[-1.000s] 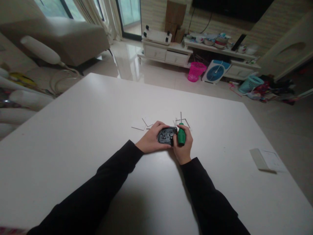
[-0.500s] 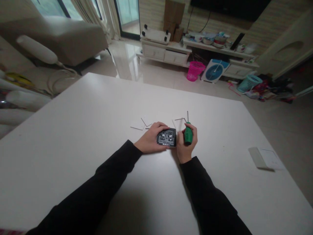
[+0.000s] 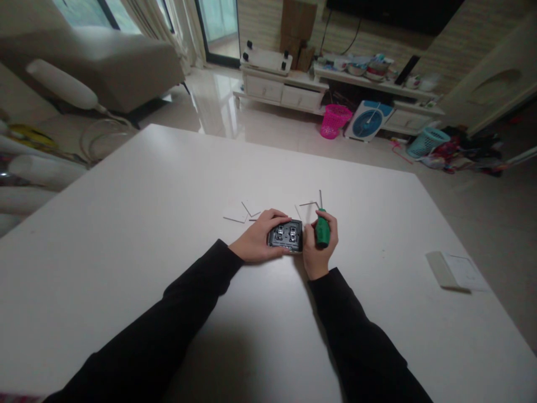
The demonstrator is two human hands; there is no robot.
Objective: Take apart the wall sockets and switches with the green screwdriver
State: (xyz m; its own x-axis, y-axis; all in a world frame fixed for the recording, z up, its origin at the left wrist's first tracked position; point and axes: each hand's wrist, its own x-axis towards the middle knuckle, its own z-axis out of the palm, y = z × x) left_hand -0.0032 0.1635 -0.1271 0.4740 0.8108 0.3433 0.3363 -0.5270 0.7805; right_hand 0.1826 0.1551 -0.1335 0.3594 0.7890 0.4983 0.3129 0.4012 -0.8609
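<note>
My left hand [image 3: 262, 238] grips a small black rectangular device [image 3: 286, 235], thumb along its far edge and fingers along the near one. Two silvery fittings show on the device's upper face; its exact kind I cannot make out. Just to its right, my right hand [image 3: 319, 252] is wrapped round the green handle of a screwdriver [image 3: 323, 230], whose metal shaft points away from me. Thin bent metal rods [image 3: 250, 215] lie beyond my left hand. Another bent rod [image 3: 308, 204] lies close to the screwdriver's shaft.
The white table [image 3: 168, 184] spreads around both hands. A flat grey and white piece [image 3: 455, 272] lies near its right edge. Past the far edge stand a pink basket [image 3: 334, 120], a blue fan [image 3: 368, 121] and a low white cabinet [image 3: 285, 92].
The device in my left hand has tilted slightly, and its near edge shows less. My right hand keeps the screwdriver in almost the same place.
</note>
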